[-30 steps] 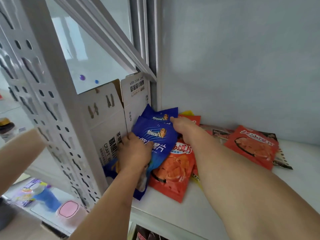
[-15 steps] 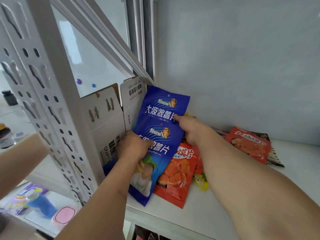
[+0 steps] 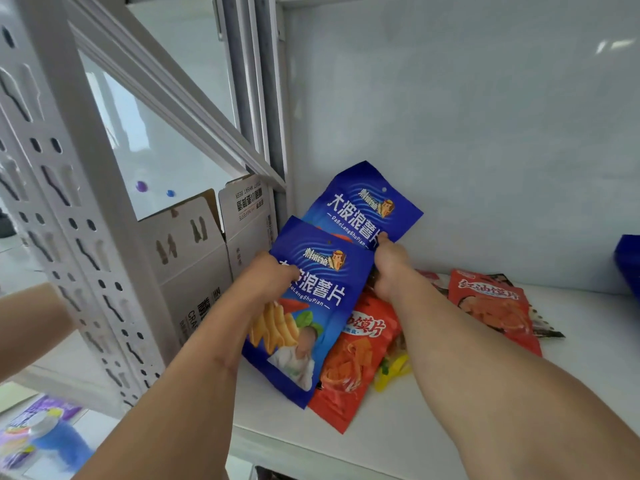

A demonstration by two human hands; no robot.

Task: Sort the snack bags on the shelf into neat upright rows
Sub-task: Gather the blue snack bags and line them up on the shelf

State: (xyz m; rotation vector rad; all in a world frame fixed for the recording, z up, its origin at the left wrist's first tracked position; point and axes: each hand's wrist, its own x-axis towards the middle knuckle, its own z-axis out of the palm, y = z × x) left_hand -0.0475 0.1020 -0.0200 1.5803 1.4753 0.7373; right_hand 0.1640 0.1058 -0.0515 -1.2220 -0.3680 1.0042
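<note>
Left hand (image 3: 268, 277) pinches the front glossy blue foil chip bag (image 3: 308, 317), right hand (image 3: 389, 268) pinches the rear flat blue foil bag (image 3: 360, 206), now raised higher than 0.5 s ago, both above crinkled red pouches (image 3: 356, 355) on the white shelf (image 3: 433, 427).

Left hand (image 3: 268, 277), right hand (image 3: 389, 263) — both gripping (arms outstretched).

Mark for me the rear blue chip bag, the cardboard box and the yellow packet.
rear blue chip bag (image 3: 360, 206): head view, upper printed face.
cardboard box (image 3: 194, 271): head view, white side panel.
yellow packet (image 3: 393, 374): head view, exposed end beside the red bag.
</note>
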